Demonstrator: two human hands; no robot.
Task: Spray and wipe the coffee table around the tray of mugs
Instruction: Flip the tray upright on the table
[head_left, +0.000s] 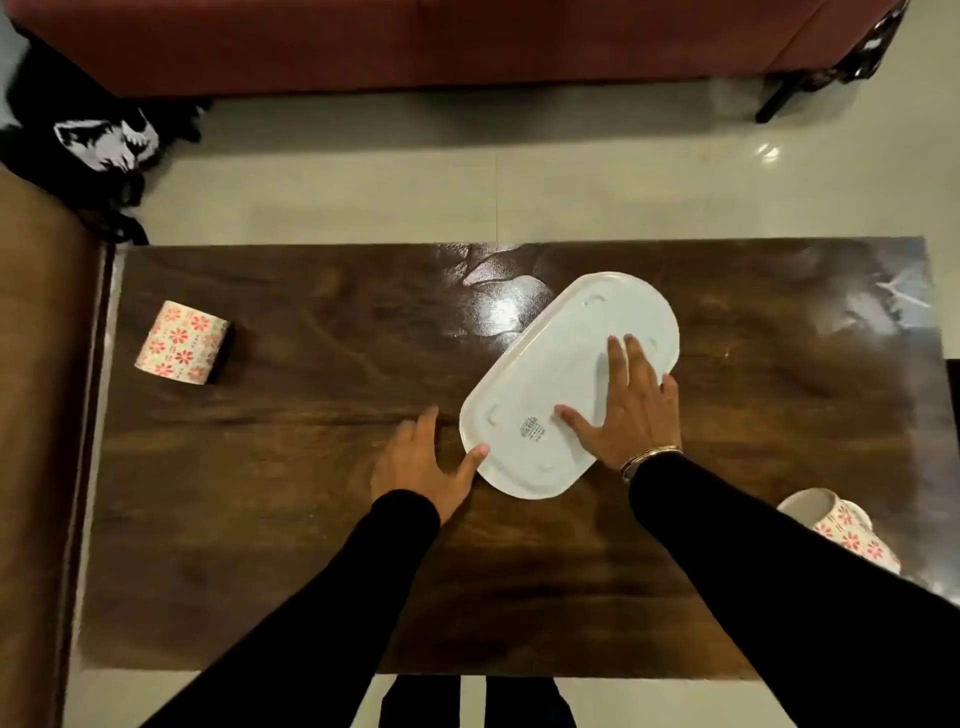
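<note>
A sleeve (753, 545) hides part of one mug (844, 525).

My left sleeve (322, 597) and right sleeve (779, 571) are long, plain black and close-fitting, reaching the wrists. A thin metal bangle (652, 457) rings the wrist of my right hand (631, 410), just past the cuff.

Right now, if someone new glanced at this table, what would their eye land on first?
The white tray, lying upside down and skewed across the middle of the dark coffee table, with the right hand spread flat on its underside and the left hand touching its near left edge. Next, two red-flowered mugs on their sides: the left mug near the table's left end, the right mug by its right edge.
</note>
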